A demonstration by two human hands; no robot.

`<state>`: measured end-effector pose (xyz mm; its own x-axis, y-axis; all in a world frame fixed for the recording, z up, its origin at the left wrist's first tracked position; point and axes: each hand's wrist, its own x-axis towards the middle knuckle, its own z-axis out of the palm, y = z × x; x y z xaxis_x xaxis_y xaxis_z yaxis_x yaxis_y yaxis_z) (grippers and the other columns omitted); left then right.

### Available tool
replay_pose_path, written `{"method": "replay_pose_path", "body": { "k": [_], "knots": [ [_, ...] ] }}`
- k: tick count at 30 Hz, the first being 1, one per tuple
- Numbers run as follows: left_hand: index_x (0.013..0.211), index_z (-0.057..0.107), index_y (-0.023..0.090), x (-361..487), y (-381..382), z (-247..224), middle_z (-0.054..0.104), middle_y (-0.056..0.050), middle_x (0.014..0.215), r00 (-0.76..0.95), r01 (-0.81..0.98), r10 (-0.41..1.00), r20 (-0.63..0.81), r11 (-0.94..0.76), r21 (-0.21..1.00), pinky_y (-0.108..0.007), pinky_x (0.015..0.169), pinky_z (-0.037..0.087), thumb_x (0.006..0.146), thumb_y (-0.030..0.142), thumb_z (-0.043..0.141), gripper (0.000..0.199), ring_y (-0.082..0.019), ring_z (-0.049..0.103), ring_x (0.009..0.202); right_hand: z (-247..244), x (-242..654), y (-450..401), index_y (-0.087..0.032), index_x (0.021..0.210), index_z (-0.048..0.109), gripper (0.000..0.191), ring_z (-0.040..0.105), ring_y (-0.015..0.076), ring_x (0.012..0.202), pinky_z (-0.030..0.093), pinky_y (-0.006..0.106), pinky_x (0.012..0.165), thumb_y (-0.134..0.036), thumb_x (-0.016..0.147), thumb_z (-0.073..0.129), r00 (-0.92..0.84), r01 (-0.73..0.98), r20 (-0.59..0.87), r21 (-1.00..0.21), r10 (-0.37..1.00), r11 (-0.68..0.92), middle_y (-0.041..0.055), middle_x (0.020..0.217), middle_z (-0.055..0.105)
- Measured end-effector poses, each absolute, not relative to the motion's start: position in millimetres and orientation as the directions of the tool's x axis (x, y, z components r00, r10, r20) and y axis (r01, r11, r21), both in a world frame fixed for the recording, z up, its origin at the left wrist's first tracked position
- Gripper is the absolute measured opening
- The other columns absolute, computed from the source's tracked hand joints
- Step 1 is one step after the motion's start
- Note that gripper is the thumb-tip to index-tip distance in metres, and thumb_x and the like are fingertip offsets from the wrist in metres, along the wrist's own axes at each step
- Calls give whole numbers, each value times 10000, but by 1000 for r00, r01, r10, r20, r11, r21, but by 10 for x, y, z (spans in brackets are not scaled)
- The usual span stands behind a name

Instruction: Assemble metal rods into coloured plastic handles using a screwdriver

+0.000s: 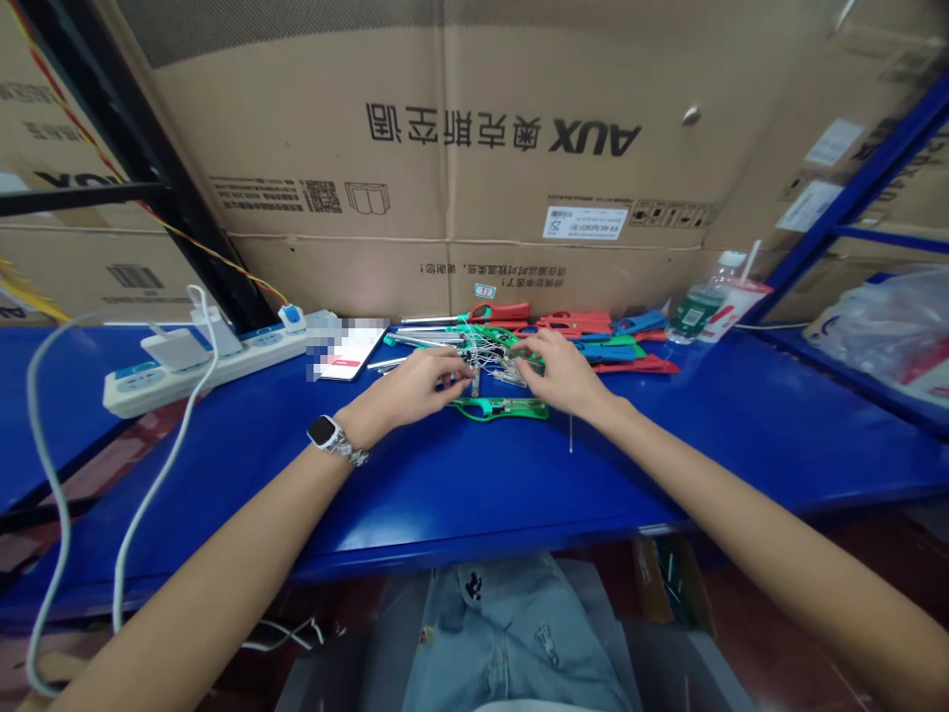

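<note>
A: Fingers?
B: Left hand [424,384] — thumb and fingertips bent close together by a small pale part [475,383]; can't tell if it's pinched. Right hand [561,374] — fingers curled over the white wires [485,348]; can't tell the grip either.
A: Green lighter [511,406]?
B: Lying sideways on the blue table [460,494], just nearer than the fingertips.
A: Further out?
B: Metal rods [434,337] far side, left of the wires; red lighters [574,323] and blue lighters [644,322] to the right. Bottle [693,311] and cup [733,309] far right, power strip [256,348] left. Cardboard [445,168] behind everything.
</note>
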<state>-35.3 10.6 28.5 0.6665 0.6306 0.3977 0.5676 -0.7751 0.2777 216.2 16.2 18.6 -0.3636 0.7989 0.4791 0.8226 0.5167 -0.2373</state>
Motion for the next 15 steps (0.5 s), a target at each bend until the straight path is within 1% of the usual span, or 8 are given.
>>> {"method": "replay_pose_path", "body": {
  "k": [4,7,10,12,15],
  "knots": [
    [986,725,156,-215,301,350,687,-95,972,678,605,624,389,-774,187,-320,763,486,980,244,499,242,-182,631,831,222,2196,538,-143,1208,690,327,593,329,1179,451,491,978,-263,906,651,-313,876,409,-223,857,427,158,1205,696],
    [941,716,150,-125,371,365,684,-97,953,667,626,627,403,-765,153,-324,757,487,981,244,502,237,-186,628,821,201,2127,674,-152,1233,680,358,623,322,1166,437,501,991,-265,894,685,-302,877,355,-260,885,404,153,1214,720],
    [941,709,158,-142,351,324,671,-85,915,600,637,625,500,-751,175,-322,768,495,999,264,490,251,-182,627,822,172,2082,699,-160,1200,696,322,654,295,1109,431,477,987,-231,887,691,-291,859,358,-311,887,407,130,1176,744],
    [954,705,162,-214,309,293,670,-80,921,541,642,635,552,-735,216,-327,788,506,1010,279,489,252,-180,632,832,174,2091,672,-162,1185,706,296,662,289,1081,427,470,983,-234,900,672,-294,837,401,-330,868,436,125,1168,748],
    [1031,688,171,-346,239,287,666,-80,995,455,645,640,619,-716,267,-345,833,528,1012,286,514,210,-187,642,891,223,2135,573,-174,1228,696,300,674,269,1049,450,426,944,-232,964,566,-321,754,491,-385,810,533,116,1173,747]
  ]
}}
